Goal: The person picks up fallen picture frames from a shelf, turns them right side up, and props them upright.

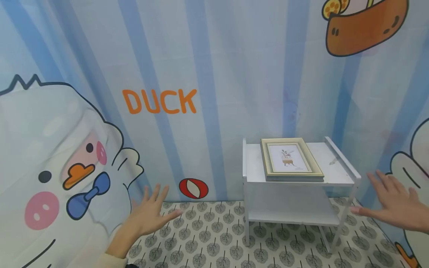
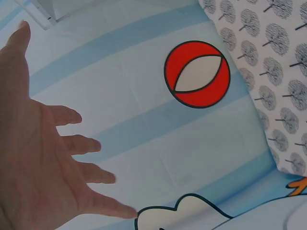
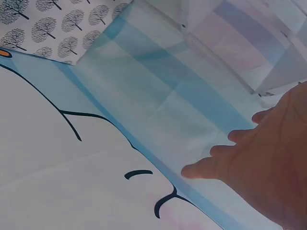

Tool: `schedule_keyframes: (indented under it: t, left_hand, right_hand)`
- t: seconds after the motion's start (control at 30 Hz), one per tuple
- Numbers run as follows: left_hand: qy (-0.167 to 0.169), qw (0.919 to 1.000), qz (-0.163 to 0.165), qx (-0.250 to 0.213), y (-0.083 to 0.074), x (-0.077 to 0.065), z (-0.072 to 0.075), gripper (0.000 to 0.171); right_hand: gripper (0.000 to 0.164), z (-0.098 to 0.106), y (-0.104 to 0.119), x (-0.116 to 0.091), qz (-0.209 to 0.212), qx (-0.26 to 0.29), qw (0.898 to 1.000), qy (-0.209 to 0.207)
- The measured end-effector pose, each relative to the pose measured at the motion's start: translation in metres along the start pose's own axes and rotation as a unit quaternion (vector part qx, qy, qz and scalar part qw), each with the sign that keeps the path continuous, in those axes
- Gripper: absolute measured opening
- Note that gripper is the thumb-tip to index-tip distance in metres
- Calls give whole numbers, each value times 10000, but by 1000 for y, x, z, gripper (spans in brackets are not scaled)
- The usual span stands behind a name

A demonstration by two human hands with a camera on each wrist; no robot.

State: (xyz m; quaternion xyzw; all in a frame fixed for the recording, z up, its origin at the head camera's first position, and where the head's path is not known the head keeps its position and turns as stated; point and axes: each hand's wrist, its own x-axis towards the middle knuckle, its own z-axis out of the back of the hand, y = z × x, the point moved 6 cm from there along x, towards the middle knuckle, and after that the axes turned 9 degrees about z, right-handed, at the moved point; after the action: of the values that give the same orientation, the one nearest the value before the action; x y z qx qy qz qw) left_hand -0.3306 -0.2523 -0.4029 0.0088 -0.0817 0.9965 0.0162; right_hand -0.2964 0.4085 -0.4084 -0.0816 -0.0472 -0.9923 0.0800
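Note:
A picture frame (image 1: pixel 289 159) with a cream-gold border and a potted-plant print lies flat on the top shelf of a small white stand (image 1: pixel 253 163). My left hand (image 1: pixel 147 214) is held out in the air to the left of the stand, fingers spread, touching nothing. In the left wrist view the same hand (image 2: pixel 45 158) shows its palm. On the other side, my right hand (image 1: pixel 397 203) hovers just right of the stand with its fingers spread and holds nothing. The right wrist view shows that hand (image 3: pixel 268 158) near the stand's edge (image 3: pixel 220 62).
Behind the stand hangs a blue-striped curtain (image 1: pixel 234 93) printed with cartoon ducks and the word DUCK. A lower shelf (image 1: pixel 291 208) sits under the stand's top. The floor covering (image 1: pixel 207 245) has a tree pattern.

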Motion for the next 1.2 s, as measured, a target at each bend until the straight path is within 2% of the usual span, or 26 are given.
schedule_keyframes:
  t: [0.2,0.37,0.53,0.67,0.8,0.97,1.2]
  left_hand:
    - [156,9990,-96,-411,-14,0,5,112]
    - [-49,9940,-386,-1026,-30,2,14,110]
    - [-233,9831,-618,-1709,-51,4,26,102]
    - [-310,9725,-763,-2179,-67,5,35,78]
    - [-404,9705,-837,-2227,-80,6,42,59]
    - [-399,9724,-928,-2103,-98,8,47,54]
    - [-292,9665,-1213,-2245,-123,10,59,50]
  right_hand:
    - [134,14,7,5,324,346,9988,148]
    - [130,31,14,9,308,449,9984,147]
    - [120,55,25,10,305,155,9990,-296]
    - [107,72,35,11,426,134,9959,-789]
    - [98,81,45,15,588,207,9938,-921]
    - [98,85,55,19,672,387,9943,-726]
    - [96,92,69,25,868,364,9930,-718]
